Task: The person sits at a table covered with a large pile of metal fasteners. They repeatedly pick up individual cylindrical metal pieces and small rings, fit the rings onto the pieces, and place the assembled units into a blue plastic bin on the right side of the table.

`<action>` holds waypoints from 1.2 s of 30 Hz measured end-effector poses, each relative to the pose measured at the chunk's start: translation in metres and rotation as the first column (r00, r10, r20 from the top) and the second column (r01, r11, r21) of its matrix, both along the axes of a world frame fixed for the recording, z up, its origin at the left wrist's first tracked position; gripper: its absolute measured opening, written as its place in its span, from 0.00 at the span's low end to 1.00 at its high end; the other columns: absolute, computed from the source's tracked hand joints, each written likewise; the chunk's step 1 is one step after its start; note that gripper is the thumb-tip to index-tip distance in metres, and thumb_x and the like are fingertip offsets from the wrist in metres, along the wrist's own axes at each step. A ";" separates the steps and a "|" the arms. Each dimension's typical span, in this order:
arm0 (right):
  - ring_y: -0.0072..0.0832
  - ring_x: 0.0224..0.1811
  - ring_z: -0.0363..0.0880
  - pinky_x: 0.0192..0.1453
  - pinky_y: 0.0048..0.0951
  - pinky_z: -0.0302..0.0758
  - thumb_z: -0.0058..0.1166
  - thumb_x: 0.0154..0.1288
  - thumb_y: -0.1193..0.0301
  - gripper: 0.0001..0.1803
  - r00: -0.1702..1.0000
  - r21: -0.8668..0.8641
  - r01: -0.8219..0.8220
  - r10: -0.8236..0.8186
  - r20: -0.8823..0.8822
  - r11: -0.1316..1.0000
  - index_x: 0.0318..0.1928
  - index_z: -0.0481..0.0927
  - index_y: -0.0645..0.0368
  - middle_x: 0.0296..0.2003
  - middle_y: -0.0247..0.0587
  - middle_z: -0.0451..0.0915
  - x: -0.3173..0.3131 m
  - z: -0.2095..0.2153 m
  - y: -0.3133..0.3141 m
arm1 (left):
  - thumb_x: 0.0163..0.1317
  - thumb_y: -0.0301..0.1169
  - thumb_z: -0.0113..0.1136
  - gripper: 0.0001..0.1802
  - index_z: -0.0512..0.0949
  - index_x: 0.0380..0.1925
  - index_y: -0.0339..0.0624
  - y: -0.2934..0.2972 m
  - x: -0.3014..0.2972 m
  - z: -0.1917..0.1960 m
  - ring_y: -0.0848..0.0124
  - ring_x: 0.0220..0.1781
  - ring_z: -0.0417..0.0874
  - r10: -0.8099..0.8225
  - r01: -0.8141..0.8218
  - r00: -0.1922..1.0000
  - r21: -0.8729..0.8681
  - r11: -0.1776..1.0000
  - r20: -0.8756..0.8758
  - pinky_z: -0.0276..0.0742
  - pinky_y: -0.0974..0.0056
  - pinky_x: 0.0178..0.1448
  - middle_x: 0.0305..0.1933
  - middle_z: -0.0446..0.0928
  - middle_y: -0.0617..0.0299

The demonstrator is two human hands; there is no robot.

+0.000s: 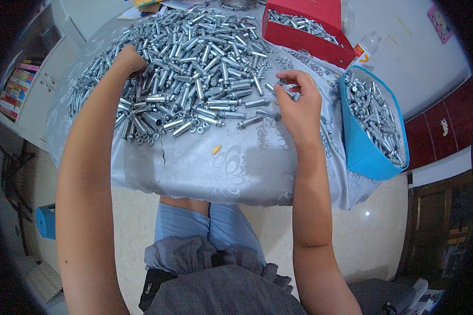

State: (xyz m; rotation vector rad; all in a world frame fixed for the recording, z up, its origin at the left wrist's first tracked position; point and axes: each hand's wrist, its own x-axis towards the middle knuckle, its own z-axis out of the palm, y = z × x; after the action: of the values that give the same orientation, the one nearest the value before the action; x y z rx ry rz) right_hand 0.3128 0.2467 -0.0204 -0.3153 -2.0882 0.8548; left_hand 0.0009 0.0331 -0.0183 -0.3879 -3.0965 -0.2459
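Observation:
A big heap of silvery metal sleeve bolts (194, 68) covers a round table with a shiny grey cloth (220, 163). My left hand (129, 59) reaches into the left side of the heap, fingers curled among the bolts. My right hand (297, 102) hovers at the heap's right edge, fingertips pinched on a small metal bolt part (285, 86). Loose nuts and washers lie around both hands.
A blue box (370, 152) full of bolts stands at the table's right edge. A red box (305, 39) with more bolts sits at the back. A plastic bottle (365, 48) stands beside it. A small yellow bit (216, 149) lies on the cloth. Shelves with books (16, 86) at left.

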 end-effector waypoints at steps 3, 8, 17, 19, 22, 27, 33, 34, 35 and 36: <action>0.31 0.36 0.74 0.39 0.27 0.69 0.52 0.46 0.79 0.10 1.000 -0.002 0.002 -0.002 -0.002 1.000 0.33 0.75 0.61 0.33 0.41 0.74 0.000 -0.001 0.000 | 0.40 0.34 0.63 0.25 0.73 0.41 0.33 0.001 -0.006 -0.002 0.56 0.46 0.76 -0.018 0.018 1.000 -0.072 0.997 -0.005 0.73 0.60 0.47 0.45 0.73 0.46; 0.31 0.36 0.74 0.39 0.27 0.69 0.51 0.46 0.80 0.09 1.000 -0.015 -0.016 0.016 -0.008 1.000 0.33 0.75 0.61 0.33 0.42 0.74 -0.001 -0.001 0.001 | 0.43 0.34 0.61 0.23 0.74 0.42 0.39 0.007 -0.004 -0.004 0.56 0.47 0.76 -0.043 0.033 0.997 -0.172 0.985 -0.060 0.72 0.57 0.48 0.47 0.73 0.49; 0.31 0.35 0.74 0.39 0.27 0.69 0.51 0.46 0.80 0.09 1.000 -0.006 -0.017 0.017 -0.015 1.000 0.33 0.75 0.61 0.32 0.42 0.74 0.000 -0.001 0.002 | 0.42 0.35 0.62 0.23 0.74 0.42 0.40 0.006 0.002 0.002 0.57 0.49 0.75 -0.035 0.020 0.997 -0.197 0.980 -0.072 0.71 0.57 0.50 0.47 0.74 0.52; 0.31 0.35 0.74 0.39 0.27 0.69 0.51 0.46 0.80 0.10 0.999 -0.005 -0.023 0.023 -0.022 1.000 0.33 0.75 0.61 0.32 0.42 0.74 0.000 -0.002 0.003 | 0.41 0.35 0.62 0.24 0.74 0.41 0.40 0.006 0.008 0.005 0.57 0.48 0.75 -0.027 0.009 0.996 -0.191 0.982 -0.089 0.71 0.57 0.50 0.47 0.74 0.52; 0.31 0.35 0.74 0.39 0.27 0.69 0.51 0.46 0.80 0.09 0.999 -0.021 -0.033 0.033 -0.027 0.999 0.33 0.75 0.61 0.32 0.41 0.74 0.000 -0.003 0.002 | 0.40 0.36 0.63 0.23 0.75 0.39 0.40 0.001 0.008 0.003 0.57 0.47 0.76 -0.061 0.037 0.991 -0.191 0.981 -0.121 0.71 0.56 0.49 0.45 0.75 0.52; 0.31 0.35 0.74 0.39 0.28 0.69 0.51 0.46 0.80 0.09 1.000 -0.015 -0.018 0.018 -0.005 1.000 0.32 0.75 0.61 0.32 0.42 0.74 0.002 0.000 0.000 | 0.39 0.38 0.64 0.24 0.75 0.39 0.40 0.001 0.013 0.007 0.57 0.45 0.77 -0.035 0.018 0.996 -0.189 0.982 -0.086 0.72 0.56 0.47 0.44 0.75 0.53; 0.32 0.36 0.74 0.39 0.28 0.69 0.51 0.47 0.80 0.09 1.000 -0.015 -0.024 0.024 -0.011 1.000 0.33 0.75 0.60 0.32 0.43 0.73 0.002 -0.002 0.004 | 0.41 0.38 0.63 0.21 0.75 0.37 0.41 0.001 0.019 0.004 0.58 0.45 0.77 -0.009 -0.023 0.988 -0.201 0.979 -0.155 0.73 0.56 0.46 0.41 0.76 0.53; 0.32 0.36 0.74 0.39 0.29 0.69 0.51 0.47 0.79 0.09 1.000 -0.014 -0.023 0.023 -0.012 1.000 0.33 0.75 0.60 0.32 0.43 0.73 0.002 -0.002 0.004 | 0.42 0.38 0.62 0.20 0.75 0.36 0.41 0.000 0.018 0.002 0.58 0.45 0.77 -0.007 -0.031 0.984 -0.208 0.978 -0.175 0.73 0.56 0.46 0.41 0.76 0.53; 0.33 0.36 0.74 0.40 0.29 0.69 0.51 0.47 0.79 0.09 1.000 -0.016 -0.027 0.027 -0.012 1.000 0.33 0.75 0.60 0.32 0.43 0.73 0.002 -0.001 0.003 | 0.42 0.38 0.62 0.20 0.75 0.37 0.41 0.000 0.019 0.000 0.58 0.45 0.77 -0.009 -0.028 0.984 -0.206 0.978 -0.179 0.73 0.56 0.46 0.41 0.76 0.53; 0.33 0.36 0.74 0.40 0.29 0.69 0.51 0.47 0.80 0.09 0.999 -0.025 -0.029 0.028 -0.016 0.999 0.33 0.75 0.60 0.32 0.43 0.73 0.002 -0.001 0.003 | 0.43 0.38 0.62 0.20 0.75 0.37 0.42 -0.001 0.024 0.001 0.58 0.45 0.77 -0.015 -0.025 0.982 -0.212 0.977 -0.187 0.73 0.56 0.46 0.41 0.76 0.53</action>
State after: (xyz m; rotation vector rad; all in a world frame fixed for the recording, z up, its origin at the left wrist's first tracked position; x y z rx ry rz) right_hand 0.3151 0.2495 -0.0217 -0.2922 -2.0733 0.8983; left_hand 0.0244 0.0324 -0.0176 -0.3818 -2.9435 0.1200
